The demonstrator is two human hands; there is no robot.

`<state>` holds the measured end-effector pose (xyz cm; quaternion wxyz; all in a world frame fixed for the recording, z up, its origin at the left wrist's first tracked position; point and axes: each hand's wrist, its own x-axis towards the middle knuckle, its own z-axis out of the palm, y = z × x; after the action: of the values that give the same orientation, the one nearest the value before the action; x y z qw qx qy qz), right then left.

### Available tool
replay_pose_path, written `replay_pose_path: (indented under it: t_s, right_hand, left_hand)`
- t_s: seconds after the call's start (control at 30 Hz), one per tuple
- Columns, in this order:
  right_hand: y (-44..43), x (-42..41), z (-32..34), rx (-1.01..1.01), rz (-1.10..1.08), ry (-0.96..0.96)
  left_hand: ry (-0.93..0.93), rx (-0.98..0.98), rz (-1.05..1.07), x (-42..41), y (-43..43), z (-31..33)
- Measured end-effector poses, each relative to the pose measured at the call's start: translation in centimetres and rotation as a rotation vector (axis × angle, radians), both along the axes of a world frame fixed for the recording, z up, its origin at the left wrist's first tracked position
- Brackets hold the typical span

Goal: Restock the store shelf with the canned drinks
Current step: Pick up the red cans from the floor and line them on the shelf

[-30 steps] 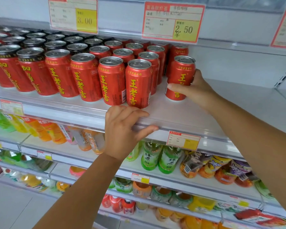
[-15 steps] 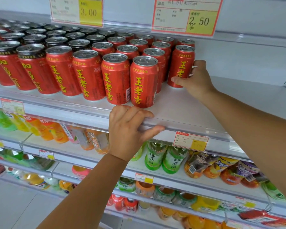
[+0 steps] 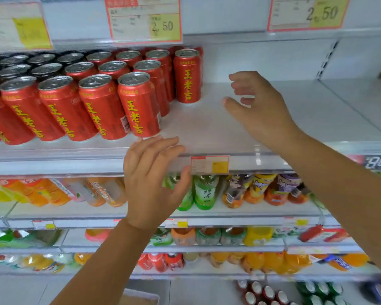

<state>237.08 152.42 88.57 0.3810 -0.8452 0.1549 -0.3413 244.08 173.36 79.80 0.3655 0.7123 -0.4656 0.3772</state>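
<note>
Low down by the floor sits a blurred cluster of silver-topped red cans (image 3: 262, 292), below both hands and likely the supply. The left hand (image 3: 150, 183), fingers spread and holding nothing, hovers before the lip of the white metal shelf (image 3: 207, 128). The right hand (image 3: 260, 113), loosely open and empty, hangs over the bare stretch just right of the upright red drink cans with yellow lettering (image 3: 139, 106), so it is nearer that gap.

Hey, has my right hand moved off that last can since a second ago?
Yes. The right hand has let go of the end can and drawn away to its right, open above the shelf.
</note>
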Motion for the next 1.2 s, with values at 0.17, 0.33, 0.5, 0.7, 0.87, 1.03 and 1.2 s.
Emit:
replay_pose_path:
  t_s: [0.17, 0.33, 0.5, 0.7, 0.87, 1.03, 1.2]
  right_hand:
    - [1.4, -14.2, -5.5, 0.145, -0.136, -0.272]
    - [-0.6, -24.7, -19.3, 0.396, -0.401, 0.088]
    - [-0.8, -34.1, -36.5, 0.688, -0.739, 0.515]
    - [2.6, -40.5, -56.7, 1.010, -0.825, 0.831]
    - [2.9, -39.7, -74.3, 1.033, -0.693, 0.993]
    - [0.7, -37.1, -86.8, 0.893, -0.574, 0.990]
    - [-1.4, -34.2, -94.3, 0.544, -0.467, 1.060]
  left_hand:
    - [0.325, 0.291, -0.473, -9.8, -3.7, -6.8]
    - [0.628, 0.746, -0.533, -16.3, -7.3, -19.2]
    - [0.908, 1.264, -0.418, -20.3, -7.3, -33.3]
    - [1.076, 1.540, -0.244, -23.6, -7.1, -51.2]
    - [1.020, 1.612, -0.282, -23.8, -8.7, -67.9]
    - [0.847, 1.518, -0.344, -21.6, -12.2, -80.1]
    - [0.664, 1.415, -0.421, -22.3, -16.2, -88.3]
